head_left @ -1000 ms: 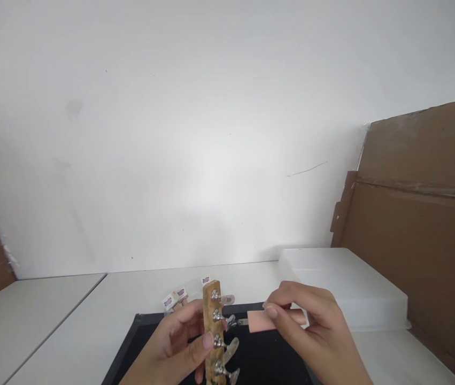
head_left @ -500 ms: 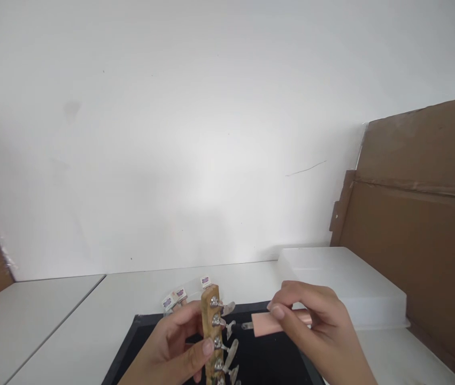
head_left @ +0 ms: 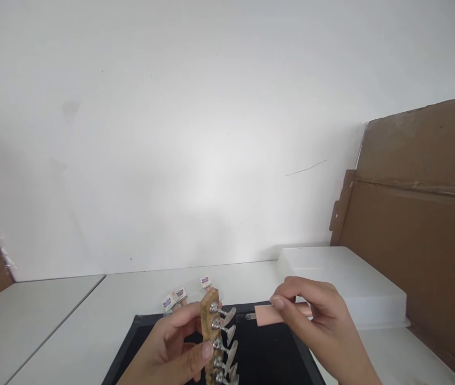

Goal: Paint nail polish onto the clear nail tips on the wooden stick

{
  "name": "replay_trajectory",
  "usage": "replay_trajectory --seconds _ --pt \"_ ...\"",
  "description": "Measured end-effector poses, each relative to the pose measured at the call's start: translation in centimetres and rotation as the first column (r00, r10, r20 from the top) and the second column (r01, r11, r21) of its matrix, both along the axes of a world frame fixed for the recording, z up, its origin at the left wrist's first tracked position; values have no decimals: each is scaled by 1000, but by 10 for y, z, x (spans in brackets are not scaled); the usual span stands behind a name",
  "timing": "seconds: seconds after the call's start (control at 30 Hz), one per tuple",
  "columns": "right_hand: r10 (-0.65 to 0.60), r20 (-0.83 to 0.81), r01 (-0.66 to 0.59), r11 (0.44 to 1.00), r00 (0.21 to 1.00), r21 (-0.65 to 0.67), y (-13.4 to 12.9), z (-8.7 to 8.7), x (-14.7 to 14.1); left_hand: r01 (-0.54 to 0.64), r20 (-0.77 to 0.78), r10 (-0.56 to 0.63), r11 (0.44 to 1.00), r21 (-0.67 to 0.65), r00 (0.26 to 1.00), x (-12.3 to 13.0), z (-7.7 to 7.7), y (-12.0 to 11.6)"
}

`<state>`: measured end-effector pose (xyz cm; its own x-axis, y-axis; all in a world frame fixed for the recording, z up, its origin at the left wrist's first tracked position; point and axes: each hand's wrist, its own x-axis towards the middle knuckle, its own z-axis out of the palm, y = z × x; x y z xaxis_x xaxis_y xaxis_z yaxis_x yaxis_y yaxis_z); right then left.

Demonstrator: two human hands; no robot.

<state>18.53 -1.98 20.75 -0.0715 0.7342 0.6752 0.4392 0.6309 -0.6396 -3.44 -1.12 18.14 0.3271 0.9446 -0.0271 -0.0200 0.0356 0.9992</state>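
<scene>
My left hand (head_left: 177,345) grips a narrow wooden strip (head_left: 208,315) at the bottom centre, thumb on its near face. Several metal posts with pale, translucent paddle-shaped ends (head_left: 230,334) stick out from its right side. In my right hand (head_left: 323,323), pinched between thumb and fingers, is a flat pink handle (head_left: 267,315). A short clear and dark tip (head_left: 250,316) points left from the handle toward the upper paddle ends, with a small gap between them. The strip's lower end runs out of the frame.
A black tray or mat (head_left: 271,350) lies beneath my hands. Behind it are several small items with white printed labels (head_left: 180,293). A translucent white plastic box (head_left: 343,283) stands at the right, beside brown cardboard (head_left: 419,230). A white wall rises behind the white table (head_left: 62,326).
My right hand has moved the pink handle slightly up and right, so its tip is away from the paddle ends. The wooden strip has turned a little in my left hand.
</scene>
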Motion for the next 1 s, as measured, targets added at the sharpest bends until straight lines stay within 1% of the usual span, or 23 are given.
replay_trajectory --seconds 0.1,0.2,0.27,0.4,0.53,0.63,0.7,0.83,0.9,1.0 --pt "32 -4 -32 999 999 26 -2 0 -1 24 5 -24 999 21 1000 0 0 1" --pt "96 -3 -96 995 995 33 -4 0 -4 16 1 -16 1000 17 1000 1 1 0" --pt "110 4 -110 994 994 25 -4 1 -6 11 -8 -11 1000 9 1000 1 0 -1" --pt "46 23 -46 999 999 5 -1 1 -5 -17 -20 17 1000 4 1000 -1 -1 -2" --pt "10 -9 -10 1000 1000 -14 0 2 -1 12 -8 -12 1000 15 1000 -2 0 -1" --pt "22 -34 -22 1000 999 12 -1 1 0 29 -7 -29 999 26 1000 -2 1 0" --pt "53 -42 -51 998 998 32 -3 0 -1 31 -2 -31 999 27 1000 -1 2 -1" --pt "113 -19 -113 994 993 10 -4 0 -6 34 16 -34 999 17 999 1 4 -1" --pt "100 6 -100 995 995 4 -3 2 -6 59 40 -60 998 26 997 3 6 -1" --pt "31 9 -31 999 999 18 -1 5 -2 74 51 -75 997 26 996 4 9 -2"
